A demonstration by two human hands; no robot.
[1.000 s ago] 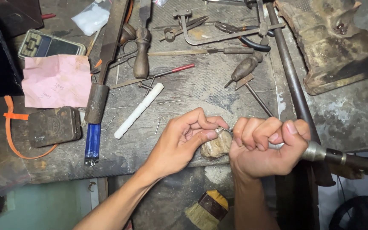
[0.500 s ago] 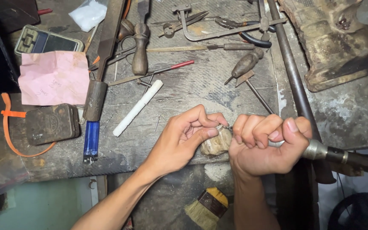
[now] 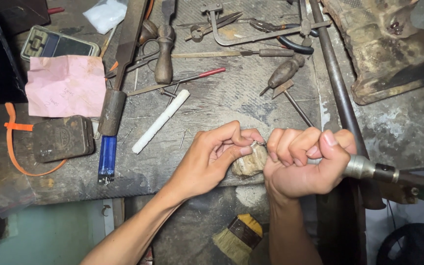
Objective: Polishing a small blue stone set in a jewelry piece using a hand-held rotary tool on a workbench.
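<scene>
Fingers on the left hand [image 3: 212,159] are pinched together on a tiny metal piece [image 3: 258,144], pressed against a worn wooden peg [image 3: 249,162] sticking off the bench edge. Right hand [image 3: 305,164] is a tight fist clamped around a rotary tool handpiece [image 3: 369,169], right up against the peg from the other side.

Bench [image 3: 222,103] is a scarred, grimy slab, pretty dim overall. Going by the peg: a white stick [image 3: 160,121] lies up and to the left of it, a blue lighter [image 3: 107,158] further left, then a dark tin [image 3: 63,138] with pink paper [image 3: 66,86] above that. Files and pliers are piled along the far side, a long steel rod [image 3: 337,81] runs up to the right, and a brush [image 3: 239,238] sits below.

Versus half a second back, basically nothing moved: same grips, same spot at the peg.
</scene>
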